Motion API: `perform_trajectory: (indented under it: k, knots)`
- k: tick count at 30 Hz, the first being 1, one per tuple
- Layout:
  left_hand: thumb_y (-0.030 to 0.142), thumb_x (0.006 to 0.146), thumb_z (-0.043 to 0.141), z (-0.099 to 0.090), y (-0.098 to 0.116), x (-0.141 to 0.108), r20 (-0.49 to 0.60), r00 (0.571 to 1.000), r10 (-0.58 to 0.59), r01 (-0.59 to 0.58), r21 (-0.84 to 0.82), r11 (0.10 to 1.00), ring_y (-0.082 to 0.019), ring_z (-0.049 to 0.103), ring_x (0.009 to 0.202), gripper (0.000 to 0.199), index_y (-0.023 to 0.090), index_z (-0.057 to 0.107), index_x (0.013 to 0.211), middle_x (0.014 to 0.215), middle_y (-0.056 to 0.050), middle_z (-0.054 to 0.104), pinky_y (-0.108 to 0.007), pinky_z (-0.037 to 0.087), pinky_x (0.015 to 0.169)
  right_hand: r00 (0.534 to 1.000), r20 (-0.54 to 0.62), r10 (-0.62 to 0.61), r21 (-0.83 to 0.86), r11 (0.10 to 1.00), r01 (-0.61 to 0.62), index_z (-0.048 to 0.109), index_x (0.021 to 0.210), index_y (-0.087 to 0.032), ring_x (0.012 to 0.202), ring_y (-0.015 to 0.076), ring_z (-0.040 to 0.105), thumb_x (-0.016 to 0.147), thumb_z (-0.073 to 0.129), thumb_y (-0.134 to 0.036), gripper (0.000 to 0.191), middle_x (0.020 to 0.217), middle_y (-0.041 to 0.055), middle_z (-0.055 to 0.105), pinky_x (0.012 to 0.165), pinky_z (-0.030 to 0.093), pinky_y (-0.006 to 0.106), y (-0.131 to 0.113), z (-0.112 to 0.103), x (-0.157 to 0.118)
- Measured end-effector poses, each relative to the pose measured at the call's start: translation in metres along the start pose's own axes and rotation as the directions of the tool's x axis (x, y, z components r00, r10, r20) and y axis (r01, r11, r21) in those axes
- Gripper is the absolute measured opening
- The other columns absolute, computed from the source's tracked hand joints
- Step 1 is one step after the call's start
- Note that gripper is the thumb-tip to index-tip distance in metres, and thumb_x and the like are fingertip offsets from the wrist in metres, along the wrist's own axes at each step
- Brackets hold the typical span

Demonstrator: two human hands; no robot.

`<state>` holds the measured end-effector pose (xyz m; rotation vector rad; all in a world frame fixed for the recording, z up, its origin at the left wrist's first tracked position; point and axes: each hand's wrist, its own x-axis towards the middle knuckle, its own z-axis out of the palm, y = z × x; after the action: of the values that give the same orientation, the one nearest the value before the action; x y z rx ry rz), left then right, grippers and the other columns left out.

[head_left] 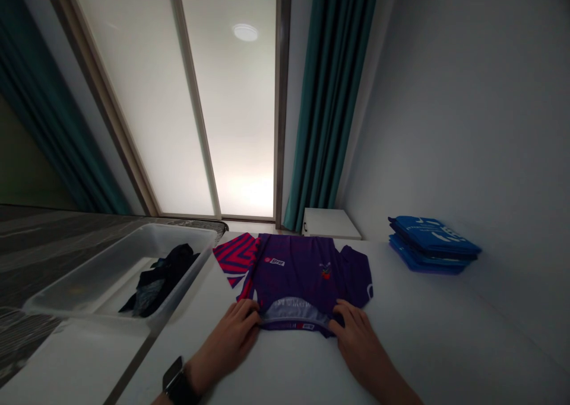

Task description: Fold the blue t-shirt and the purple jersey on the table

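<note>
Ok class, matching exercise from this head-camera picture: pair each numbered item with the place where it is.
1. Purple jersey
2. Folded blue garments
3. Dark crumpled garment
4. Black wristwatch

A. In the translucent plastic tub
B. Flat on the white table, under the left hand and right hand
C. Around the left wrist
D. Stacked beside the wall

Pairs: 1B, 2D, 3A, 4C

Bare left hand (230, 332); bare right hand (356, 341); black smartwatch (174, 381) on left wrist
</note>
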<state>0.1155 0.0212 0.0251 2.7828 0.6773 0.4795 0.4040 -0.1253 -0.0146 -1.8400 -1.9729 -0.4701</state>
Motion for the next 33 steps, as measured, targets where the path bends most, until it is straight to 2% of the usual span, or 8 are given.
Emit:
perform_trajectory:
  k: [6,9,12,14,20,27,30,33]
  knots:
    - [0.004,0.077,0.044,-0.001,0.009,-0.006,-0.017,0.999,0.049,-0.050,-0.024,0.998,-0.023,0.052,0.111,0.024,0.022,0.054,0.088,0.119,-0.006,0.056,-0.038,0.045,0.096,1.000,0.000,0.012,0.140,0.990,-0.012,0.056,0.076,-0.022,0.119,0.0234,0.054,0.075,0.039,0.003,0.031,0.097,0.0049,0.063,0.097,0.044,0.043,-0.005,-0.010,-0.001]
    - [0.005,0.076,0.046,-0.002,0.012,-0.007,-0.002,0.998,0.059,-0.059,-0.012,0.998,-0.024,0.052,0.112,0.025,0.023,0.057,0.089,0.118,-0.006,0.058,-0.041,0.044,0.098,0.999,0.036,-0.011,0.142,0.990,0.006,0.061,0.102,-0.027,0.115,0.0214,0.058,0.079,0.041,-0.002,0.039,0.105,0.0037,0.067,0.101,0.041,0.044,-0.009,-0.011,-0.008]
    - [0.008,0.079,0.046,-0.001,0.013,-0.009,0.019,0.999,0.045,-0.045,-0.022,0.999,-0.024,0.053,0.111,0.027,0.024,0.059,0.097,0.117,-0.006,0.059,-0.041,0.044,0.098,0.999,0.037,0.026,0.143,0.989,-0.031,0.044,0.136,-0.030,0.112,0.0195,0.060,0.088,0.044,-0.014,0.050,0.119,0.0045,0.066,0.102,0.041,0.043,-0.010,-0.007,-0.016]
    - [0.009,0.081,0.046,0.001,0.012,-0.011,0.021,0.999,0.037,-0.037,-0.031,0.999,-0.024,0.053,0.112,0.035,0.026,0.058,0.109,0.120,-0.006,0.058,-0.040,0.044,0.099,0.996,-0.001,0.091,0.142,0.986,-0.090,0.038,0.142,-0.028,0.114,0.0198,0.060,0.090,0.043,-0.019,0.052,0.124,0.0056,0.064,0.103,0.041,0.042,-0.007,-0.003,-0.021]
    - [0.014,0.084,0.049,0.003,0.011,-0.013,0.027,1.000,-0.007,0.008,-0.023,1.000,-0.023,0.051,0.116,0.042,0.030,0.056,0.122,0.127,-0.004,0.056,-0.040,0.042,0.102,0.977,-0.012,0.213,0.154,0.966,-0.208,0.062,0.113,-0.027,0.109,0.0197,0.062,0.090,0.036,-0.012,0.038,0.116,0.0035,0.068,0.098,0.044,0.041,0.004,0.009,-0.028]
    - [0.017,0.087,0.047,0.006,0.010,-0.012,-0.017,1.000,0.005,-0.005,-0.004,1.000,-0.024,0.053,0.116,0.034,0.029,0.060,0.117,0.125,-0.004,0.058,-0.039,0.043,0.099,0.952,-0.041,0.304,0.132,0.946,-0.296,0.049,0.131,-0.025,0.107,0.0235,0.061,0.089,0.046,-0.024,0.042,0.117,0.0069,0.066,0.092,0.046,0.041,-0.004,0.009,-0.021]
    - [0.014,0.088,0.043,0.008,0.025,-0.009,-0.053,0.997,0.058,-0.057,0.011,0.998,-0.025,0.050,0.119,0.035,0.027,0.059,0.117,0.123,-0.006,0.059,-0.043,0.038,0.104,0.958,-0.005,0.287,0.105,0.953,-0.285,0.057,0.120,-0.025,0.110,0.0241,0.059,0.089,0.049,-0.026,0.032,0.119,0.0070,0.065,0.094,0.044,0.041,-0.008,0.007,-0.019]
    - [0.011,0.087,0.044,0.007,0.052,0.004,-0.004,0.988,0.155,-0.155,-0.041,0.987,-0.024,0.053,0.114,0.035,0.025,0.059,0.115,0.116,-0.006,0.062,-0.044,0.035,0.105,0.964,0.024,0.266,0.081,0.960,-0.267,0.059,0.118,-0.024,0.114,0.0247,0.057,0.089,0.053,-0.033,0.031,0.121,0.0077,0.064,0.097,0.041,0.041,-0.010,0.004,-0.018]
